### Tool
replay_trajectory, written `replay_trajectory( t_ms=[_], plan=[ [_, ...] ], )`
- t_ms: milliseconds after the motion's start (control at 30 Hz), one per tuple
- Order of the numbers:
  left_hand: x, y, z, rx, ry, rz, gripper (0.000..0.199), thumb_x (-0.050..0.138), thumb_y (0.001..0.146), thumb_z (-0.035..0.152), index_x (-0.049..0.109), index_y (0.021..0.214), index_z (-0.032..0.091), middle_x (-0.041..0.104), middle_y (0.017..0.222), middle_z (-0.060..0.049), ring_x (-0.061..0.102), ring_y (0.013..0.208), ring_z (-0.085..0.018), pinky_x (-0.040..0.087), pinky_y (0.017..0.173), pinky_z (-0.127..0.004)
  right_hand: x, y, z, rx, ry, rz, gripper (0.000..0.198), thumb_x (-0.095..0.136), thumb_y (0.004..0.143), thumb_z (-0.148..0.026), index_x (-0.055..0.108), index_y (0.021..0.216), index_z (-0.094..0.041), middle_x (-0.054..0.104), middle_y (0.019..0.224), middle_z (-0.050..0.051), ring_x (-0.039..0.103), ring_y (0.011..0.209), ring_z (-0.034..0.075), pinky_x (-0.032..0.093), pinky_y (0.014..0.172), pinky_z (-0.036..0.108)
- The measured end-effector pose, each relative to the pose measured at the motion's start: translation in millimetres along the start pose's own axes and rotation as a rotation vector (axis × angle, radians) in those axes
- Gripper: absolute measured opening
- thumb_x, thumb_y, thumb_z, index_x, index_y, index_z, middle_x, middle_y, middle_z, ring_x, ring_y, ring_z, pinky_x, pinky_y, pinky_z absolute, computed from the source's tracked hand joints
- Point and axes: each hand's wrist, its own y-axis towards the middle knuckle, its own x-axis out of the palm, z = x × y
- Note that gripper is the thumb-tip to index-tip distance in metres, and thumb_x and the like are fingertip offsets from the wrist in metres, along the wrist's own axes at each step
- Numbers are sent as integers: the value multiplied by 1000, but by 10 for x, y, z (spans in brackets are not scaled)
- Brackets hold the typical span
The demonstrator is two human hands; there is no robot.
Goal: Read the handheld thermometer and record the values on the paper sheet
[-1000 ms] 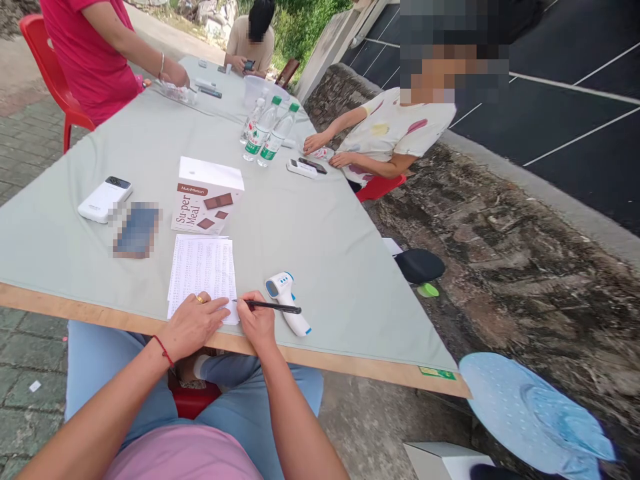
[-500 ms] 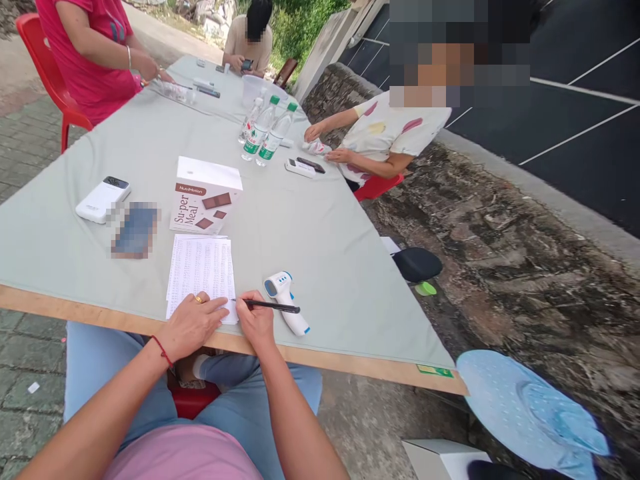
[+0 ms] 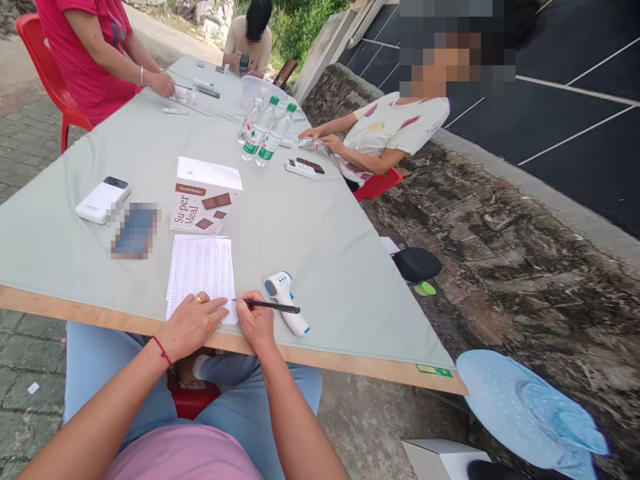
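Note:
White sheets of paper [image 3: 201, 273], covered in columns of small print or writing, lie at the near edge of the table. My left hand [image 3: 196, 325] rests flat on their lower part, fingers stretched out. In my right hand [image 3: 256, 325] a black pen [image 3: 275, 307] is pinched, its tip on the right edge of the paper. Just right of that hand lies a white and blue infrared thermometer [image 3: 287, 303], partly behind the pen. Directly beyond the sheets stands a white and brown box [image 3: 206, 197] marked "Super Meal".
A white power bank [image 3: 103, 200] and a blurred phone [image 3: 134, 231] lie left of the box. Several water bottles [image 3: 270, 137] stand farther back on the table [image 3: 330, 267]. Three other people sit around it. A blue hat [image 3: 525, 407] hangs beyond the right corner.
My hands, the pen and the paper look the same. The person in pink has reached farther over the table, where a white pen-like item now shows. The person at right has shifted both hands.

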Motion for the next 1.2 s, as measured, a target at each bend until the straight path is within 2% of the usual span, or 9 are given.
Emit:
replay_trajectory(
  t_ms=[433,667,767,867,967,1067,1200],
  plan=[
    [3,-2,-12,7,-12,21,19,45,95,19,60,107,22,59,132,-1,53,94,-21,37,70,-34,1,-1,-6,15,9,38,15,50,73,-34,52,66,-21,51,59,-5,46,57,14,39,57,27],
    [-4,0,-6,1,-22,18,18,47,95,19,60,107,22,59,132,-2,53,93,-21,37,70,-34,9,-2,26,10,-1,5,14,50,74,-33,51,68,-22,50,59,-5,45,57,14,38,57,27],
    [-16,1,-6,-4,-38,14,19,47,94,18,60,108,22,59,131,-4,53,93,-20,37,70,-33,23,-12,58,-8,-3,61,15,50,77,-34,51,70,-22,50,61,-5,46,59,14,40,58,27],
    [-20,4,-8,-6,-40,1,19,48,94,18,59,108,22,58,132,-3,53,94,-21,38,71,-34,27,-20,77,-57,-15,158,19,46,85,-37,54,83,-20,57,74,-1,51,68,16,44,65,30],
    [-4,-1,-11,-13,-32,1,17,49,93,19,60,105,21,59,129,-3,53,93,-22,39,71,-35,26,12,42,-189,-185,181,24,39,92,-36,56,96,-19,61,89,5,56,84,20,45,78,34],
    [26,-32,-18,-54,-39,26,12,50,94,22,61,98,19,62,116,-6,52,90,-22,40,71,-35,59,116,-80,-311,-484,113,25,36,94,-25,60,100,-18,62,89,7,54,88,21,41,80,34],
    [44,-125,-21,-76,-93,57,17,49,95,26,61,87,18,62,99,-6,51,86,-20,42,74,-34,181,315,-337,-256,-852,-44,21,48,86,-11,67,93,-17,65,84,8,55,83,22,34,74,33]
  ],
)
